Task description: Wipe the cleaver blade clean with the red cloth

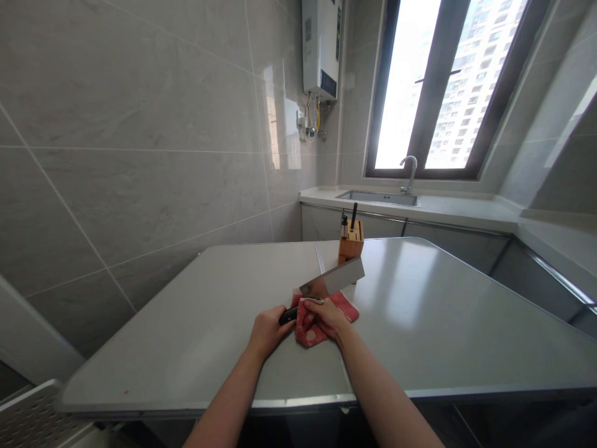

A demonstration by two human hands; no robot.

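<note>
My left hand (268,328) is closed round the black handle of a wide steel cleaver (333,279), whose blade points up and to the right over the grey table (196,323). My right hand (326,316) presses a crumpled red cloth (311,330) against the blade near the handle, fingers pinched on the cloth. Just behind the blade stands a wooden knife block (351,244) with two handles sticking out of it.
A counter with a steel sink (379,198) and tap (411,169) runs under the window at the back. A tiled wall rises along the left side. A white perforated rack (28,415) shows at the bottom left corner.
</note>
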